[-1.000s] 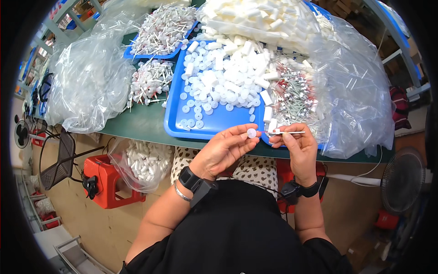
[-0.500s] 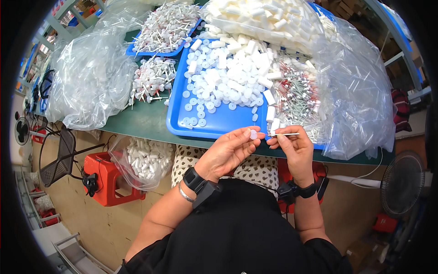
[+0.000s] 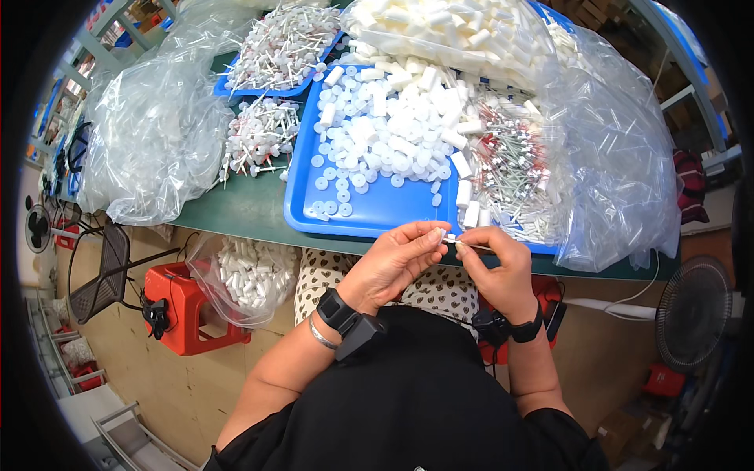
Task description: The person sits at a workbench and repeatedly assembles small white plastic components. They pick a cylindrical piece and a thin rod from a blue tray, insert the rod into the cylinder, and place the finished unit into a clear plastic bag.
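Over the near edge of the blue tray (image 3: 345,228), my two hands meet fingertip to fingertip. My left hand (image 3: 399,263) pinches a small translucent disc, now mostly hidden by thumb and forefinger. Between thumb and fingers, my right hand (image 3: 501,271) grips a thin pin with a white head (image 3: 450,238). The pin's head end touches or nearly touches the left fingertips; whether it is inside the disc I cannot tell. Beyond the hands, loose translucent discs (image 3: 385,145) and white cylinders (image 3: 460,164) lie in the tray, and a heap of thin metal pins (image 3: 510,161) with white and red ends sits to the right.
Pins fitted with discs fill a smaller blue tray (image 3: 283,51) and form a pile (image 3: 261,133) on the green table (image 3: 228,208). Clear plastic bags (image 3: 157,141) bulge at both sides. A red stool (image 3: 169,306) and a fan (image 3: 693,312) stand below the table.
My right hand has moved left and turned, bringing the pin's head up to the left fingertips. The disc, plainly visible before, is now mostly covered.
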Available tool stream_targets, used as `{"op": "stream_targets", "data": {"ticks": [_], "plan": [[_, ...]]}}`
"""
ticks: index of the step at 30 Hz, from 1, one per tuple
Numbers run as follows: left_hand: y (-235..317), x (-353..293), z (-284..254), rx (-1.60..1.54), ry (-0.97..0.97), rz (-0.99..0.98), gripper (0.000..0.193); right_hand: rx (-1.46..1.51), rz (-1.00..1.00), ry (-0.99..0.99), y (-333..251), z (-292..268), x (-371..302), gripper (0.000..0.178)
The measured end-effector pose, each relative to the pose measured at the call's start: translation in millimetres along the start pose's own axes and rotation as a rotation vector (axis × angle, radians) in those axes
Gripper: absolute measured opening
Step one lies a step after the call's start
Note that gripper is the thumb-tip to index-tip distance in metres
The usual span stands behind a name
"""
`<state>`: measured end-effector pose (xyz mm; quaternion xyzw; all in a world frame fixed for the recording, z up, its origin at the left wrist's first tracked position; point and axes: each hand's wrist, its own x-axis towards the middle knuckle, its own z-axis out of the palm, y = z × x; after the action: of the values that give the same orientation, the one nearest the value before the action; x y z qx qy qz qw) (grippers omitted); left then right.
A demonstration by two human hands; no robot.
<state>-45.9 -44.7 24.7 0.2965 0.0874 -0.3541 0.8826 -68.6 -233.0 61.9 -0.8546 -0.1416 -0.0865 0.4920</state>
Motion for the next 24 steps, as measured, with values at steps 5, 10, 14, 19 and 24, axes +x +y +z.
{"op": "stream_targets", "data": {"ticks": [5, 10, 14, 19, 24], "plan": [[-7.8, 4.2, -8.7, -0.034, 0.005, 0.002, 0.027, -0.261, -0.165, -0.011, 3.0, 1.9, -0.9, 0.007], [-16.0, 4.8, -9.0, -0.086, -0.055, -0.020, 0.030, 0.288, 0.412, -0.027, -5.4, 8.9, -6.7, 0.009], [-17.1, 5.9, -6.0, -0.108, -0.037, -0.044, 0.031, -0.088, 0.029, 0.020, -1.4, 12.0, -8.9, 0.012], [-16.1, 8.8, -6.0, -0.096, 0.003, 0.000, 0.033, 0.078, 0.210, -0.054, 0.5, 5.2, -11.0, 0.016], [1.8, 1.9, -5.8, -0.079, 0.114, 0.105, 0.034, -0.531, 0.039, 0.065, 34.1, -44.9, 2.0, 0.015]]}}
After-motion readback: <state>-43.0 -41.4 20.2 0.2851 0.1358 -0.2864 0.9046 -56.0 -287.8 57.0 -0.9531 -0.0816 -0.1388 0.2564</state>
